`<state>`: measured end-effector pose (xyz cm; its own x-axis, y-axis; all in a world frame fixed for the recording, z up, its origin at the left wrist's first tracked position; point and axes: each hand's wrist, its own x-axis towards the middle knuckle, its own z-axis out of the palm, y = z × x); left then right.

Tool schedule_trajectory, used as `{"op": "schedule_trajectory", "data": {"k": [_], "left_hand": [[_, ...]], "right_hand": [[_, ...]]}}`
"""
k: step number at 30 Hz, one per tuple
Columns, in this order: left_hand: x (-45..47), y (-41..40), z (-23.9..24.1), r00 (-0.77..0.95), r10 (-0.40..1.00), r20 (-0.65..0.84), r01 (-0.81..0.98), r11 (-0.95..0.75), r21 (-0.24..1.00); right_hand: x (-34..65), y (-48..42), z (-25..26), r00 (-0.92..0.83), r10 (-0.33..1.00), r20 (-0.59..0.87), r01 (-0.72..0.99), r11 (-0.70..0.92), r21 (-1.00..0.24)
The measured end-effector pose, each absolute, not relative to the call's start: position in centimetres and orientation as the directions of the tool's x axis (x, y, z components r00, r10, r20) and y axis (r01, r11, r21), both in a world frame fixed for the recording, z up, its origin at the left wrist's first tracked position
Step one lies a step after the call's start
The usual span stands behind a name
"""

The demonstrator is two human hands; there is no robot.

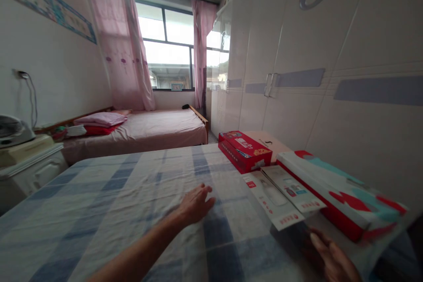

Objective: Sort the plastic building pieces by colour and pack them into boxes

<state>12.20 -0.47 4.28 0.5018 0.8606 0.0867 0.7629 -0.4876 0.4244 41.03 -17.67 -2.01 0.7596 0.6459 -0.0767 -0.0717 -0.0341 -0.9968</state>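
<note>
My left hand (197, 202) hovers over the checked bedsheet with its fingers loosely apart and nothing in them. At the lower right, my right hand (332, 253) is blurred, thumb and fingers closing at the edge of something dark (295, 233) that I cannot make out. Just beyond it are two flat white packages side by side. The nearer white package (272, 200) has a pale outlined shape and red marks; the farther white package (294, 187) shows small product pictures. Whether the right hand touches them cannot be told.
A red printed box (244, 150), a pale pink box (267, 141) and a long white, red and teal box (340, 194) line the bed's right side by the wardrobe (297, 48). A second bed (165, 125) stands under the window. A white cabinet (33, 167) with a fan (13, 130) is left.
</note>
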Motion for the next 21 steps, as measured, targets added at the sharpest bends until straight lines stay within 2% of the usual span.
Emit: {"op": "schedule_trajectory", "data": {"k": [3, 9, 13, 16, 18, 21], "left_hand": [[17.3, 0.1, 4.9, 0.484, 0.849, 0.210, 0.593, -0.496, 0.635], [25.6, 1.2, 4.0, 0.425, 0.877, 0.224, 0.440, -0.416, 0.796], [26.4, 1.5, 3.2, 0.379, 0.905, 0.193, 0.407, -0.351, 0.843], [24.8, 1.1, 2.9, 0.345, 0.922, 0.177, 0.423, -0.321, 0.848], [23.0, 0.7, 2.8, 0.326, 0.929, 0.174, 0.441, -0.312, 0.841], [19.0, 0.1, 2.6, 0.283, 0.944, 0.171, 0.471, -0.292, 0.832]], "right_hand": [[39.7, -17.3, -0.8, 0.698, 0.708, -0.108, -0.130, -0.023, -0.991], [38.5, -16.3, 0.4, 0.655, 0.747, -0.117, -0.170, -0.005, -0.985], [38.2, -16.0, 0.1, 0.683, 0.723, -0.105, -0.174, 0.021, -0.985], [37.2, -15.8, -0.4, 0.707, 0.694, -0.134, -0.142, -0.045, -0.989], [36.0, -15.8, -0.6, 0.683, 0.719, -0.130, -0.103, -0.081, -0.991], [33.4, -15.4, -0.3, 0.565, 0.821, -0.087, -0.075, -0.054, -0.996]]}}
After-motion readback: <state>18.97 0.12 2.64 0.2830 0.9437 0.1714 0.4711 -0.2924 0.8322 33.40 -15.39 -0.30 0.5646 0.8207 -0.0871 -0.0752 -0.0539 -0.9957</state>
